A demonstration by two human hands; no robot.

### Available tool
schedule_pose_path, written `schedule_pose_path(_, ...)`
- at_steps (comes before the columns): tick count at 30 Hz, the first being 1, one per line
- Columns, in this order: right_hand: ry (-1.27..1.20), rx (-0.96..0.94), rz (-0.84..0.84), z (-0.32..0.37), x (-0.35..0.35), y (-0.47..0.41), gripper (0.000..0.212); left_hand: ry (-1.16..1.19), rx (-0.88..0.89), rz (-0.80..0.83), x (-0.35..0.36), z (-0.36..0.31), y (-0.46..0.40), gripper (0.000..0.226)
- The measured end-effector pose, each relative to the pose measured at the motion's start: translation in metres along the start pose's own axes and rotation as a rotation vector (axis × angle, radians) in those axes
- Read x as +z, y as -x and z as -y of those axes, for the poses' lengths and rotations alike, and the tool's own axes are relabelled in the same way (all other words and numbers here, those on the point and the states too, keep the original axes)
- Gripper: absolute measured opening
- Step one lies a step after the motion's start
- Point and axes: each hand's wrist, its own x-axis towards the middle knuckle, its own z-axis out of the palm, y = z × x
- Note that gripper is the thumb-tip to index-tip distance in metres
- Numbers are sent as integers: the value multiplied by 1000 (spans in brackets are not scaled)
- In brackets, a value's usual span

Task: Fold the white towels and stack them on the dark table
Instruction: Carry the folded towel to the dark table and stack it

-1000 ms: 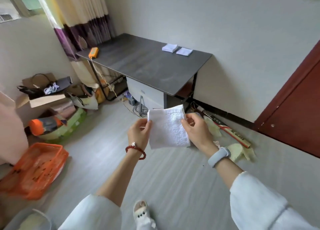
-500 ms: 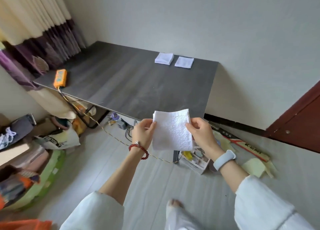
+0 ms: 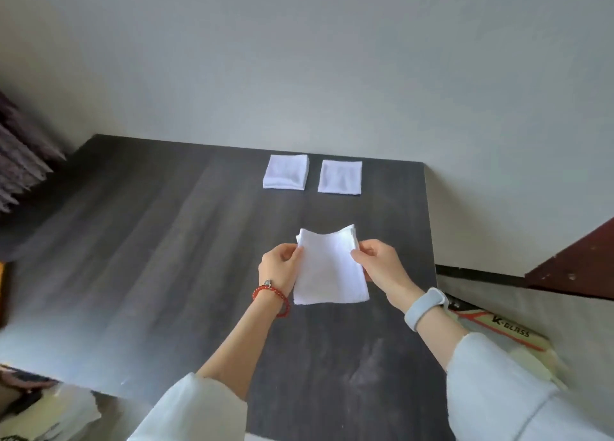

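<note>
A folded white towel (image 3: 329,267) hangs in the air above the dark table (image 3: 159,261). My left hand (image 3: 280,267) pinches its upper left edge and my right hand (image 3: 378,264) pinches its upper right edge. At the table's far side, near the wall, lie two folded white towels side by side: a thicker pile on the left (image 3: 286,172) and a flatter one on the right (image 3: 340,177). They are apart from each other and well beyond the held towel.
The grey wall runs just behind the table. A dark curtain (image 3: 20,168) hangs at the left. To the right, past the table's edge, are a dark red door (image 3: 578,261) and a long printed box (image 3: 501,324) on the floor.
I have walked up to the table; it now fills the view below my hands. The held towel has come from over the floor to over the tabletop, grip unchanged.
</note>
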Motion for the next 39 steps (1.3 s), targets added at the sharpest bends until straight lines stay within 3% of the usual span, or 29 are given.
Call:
schedule_pose_path(9,-11,-4,-232,29,-10,-188,9,-34,49,150,60,-51,-208,17)
schedule_pose_path(14,3,-4,-281,30,-9,-276,9,-96,78,123,92,-55,-296,18)
schedule_pose_path(29,137,91,-261,9,-10,-342,17,-408,144,159,132,-36,-360,25)
schedule_pose_path(33,331,30,-325,-2,-6,-343,25,-585,289,105,131,-33,-355,24)
schedule_pose_path(36,804,-253,-458,-11,-1,-338,42,-738,621,65,132,-21,-351,42)
schedule_pose_path(37,967,-350,-460,-14,2,-337,46,-811,737,46,134,-17,-351,43)
schedule_pose_path(39,1183,-366,-347,-16,6,-337,54,-1039,795,66,136,-12,-349,47)
